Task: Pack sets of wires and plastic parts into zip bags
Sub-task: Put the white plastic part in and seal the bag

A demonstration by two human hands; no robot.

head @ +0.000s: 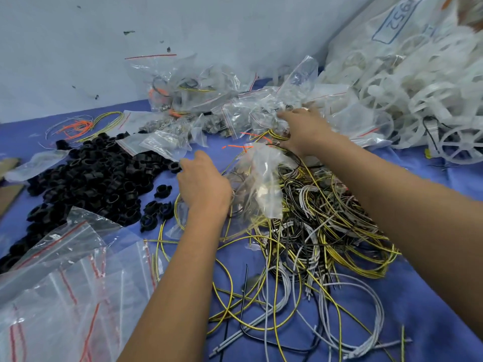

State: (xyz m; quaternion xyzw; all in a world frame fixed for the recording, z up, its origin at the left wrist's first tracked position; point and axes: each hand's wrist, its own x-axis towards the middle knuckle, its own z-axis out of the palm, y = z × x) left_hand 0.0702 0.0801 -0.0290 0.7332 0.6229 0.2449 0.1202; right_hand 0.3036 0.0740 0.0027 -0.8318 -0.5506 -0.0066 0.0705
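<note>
A clear zip bag lies crumpled on a tangle of yellow-black, grey and black wires in the middle of the blue cloth. My left hand grips the bag's left side with curled fingers. Farther back, my right hand reaches into the heap of filled zip bags, its fingers curled around a coil of yellow-black wire beside a clear bag. Black plastic rings lie piled at the left. White plastic wheels are heaped at the back right.
A stack of empty red-striped zip bags covers the near left. Loose orange and yellow wires lie at the back left. A pale wall closes the back. Cardboard pieces sit at the left edge.
</note>
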